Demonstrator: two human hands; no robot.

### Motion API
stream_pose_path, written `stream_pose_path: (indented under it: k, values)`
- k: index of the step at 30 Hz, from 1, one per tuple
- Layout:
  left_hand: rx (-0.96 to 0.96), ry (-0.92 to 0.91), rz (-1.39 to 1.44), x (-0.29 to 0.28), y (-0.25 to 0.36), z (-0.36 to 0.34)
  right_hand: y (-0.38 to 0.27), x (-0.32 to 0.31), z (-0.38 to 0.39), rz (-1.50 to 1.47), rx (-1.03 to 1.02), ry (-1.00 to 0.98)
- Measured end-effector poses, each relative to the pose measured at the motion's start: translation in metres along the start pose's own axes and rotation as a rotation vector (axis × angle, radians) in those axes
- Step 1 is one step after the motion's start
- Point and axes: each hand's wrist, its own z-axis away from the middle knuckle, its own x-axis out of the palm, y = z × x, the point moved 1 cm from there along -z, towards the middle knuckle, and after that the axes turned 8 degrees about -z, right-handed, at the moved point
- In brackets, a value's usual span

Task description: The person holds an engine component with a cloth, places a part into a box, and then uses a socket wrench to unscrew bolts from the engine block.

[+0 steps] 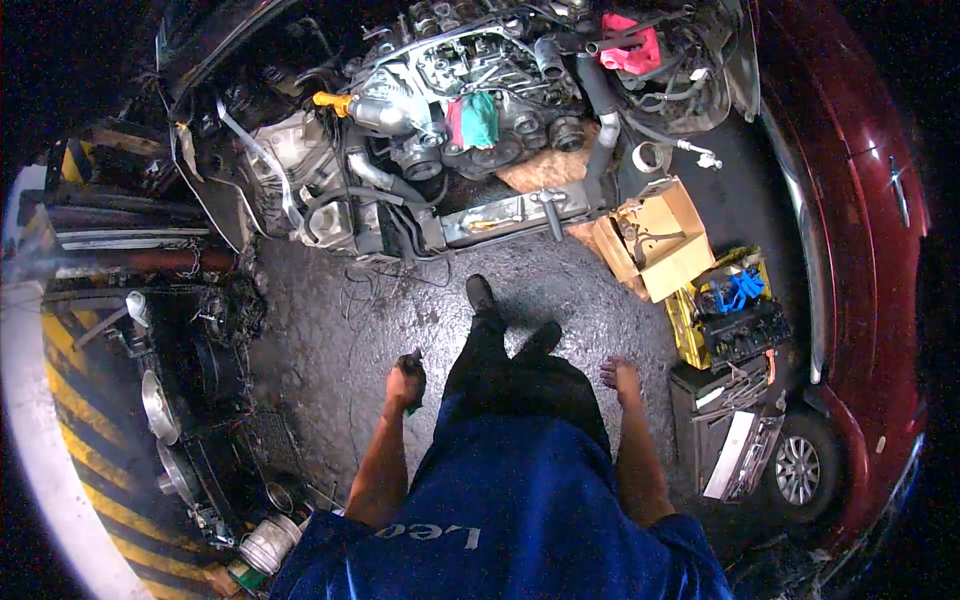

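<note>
I stand on a dark, wet-looking floor before an exposed car engine (455, 62). My left hand (401, 384) hangs at my side, its fingers closed round something dark with a hint of green that I cannot make out. Held out on the other side, my right hand (622, 378) has its fingers apart and nothing in them. Neither hand touches the car. A teal cloth (479, 119) lies on the front of the engine, and a pink cloth (628, 46) is at its right. A T-shaped tool (551, 212) rests on the front crossmember (470, 226).
At right are an open cardboard box (685, 217) holding metal parts, a yellow toolbox (687, 328) with blue gloves, and a dark case (690, 425) bearing tools. Beyond stands a dark red car (850, 200). Metal parts and a bucket (268, 545) line the left; a thin cable (350, 290) crosses the floor.
</note>
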Motion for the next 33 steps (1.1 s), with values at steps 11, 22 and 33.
stream_pose_path:
  k: [11,22,33]
  values:
    - [-0.306,-0.07,0.065,-0.001,0.014,0.024,-0.026,0.003,0.01,0.081,-0.001,0.061]
    - [-0.307,-0.279,0.651,0.017,-0.082,-0.002,-0.003,0.035,-0.017,0.084,0.046,-0.04]
    - [-0.129,-0.37,0.642,0.025,-0.005,-0.059,-0.051,0.012,-0.057,0.529,-0.102,0.157]
